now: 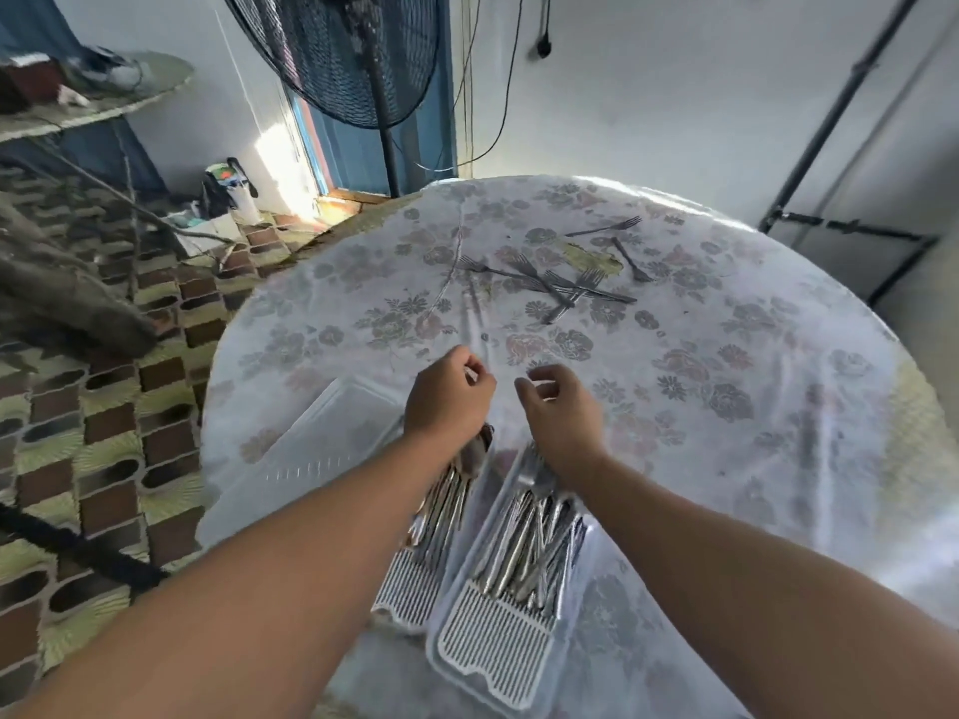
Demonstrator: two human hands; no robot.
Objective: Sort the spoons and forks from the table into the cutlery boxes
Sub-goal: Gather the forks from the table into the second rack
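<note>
Nearest, two boxes sit side by side on the worktop (726,407): the left box (410,594) with spoons (446,500), the right box (498,646) with forks (534,552). Above them, the left hand (449,397) and right hand (558,407) hover with fingers curled; whether either grips anything is unclear. Farther off, loose forks (560,285) lie crossed on the cloth.
</note>
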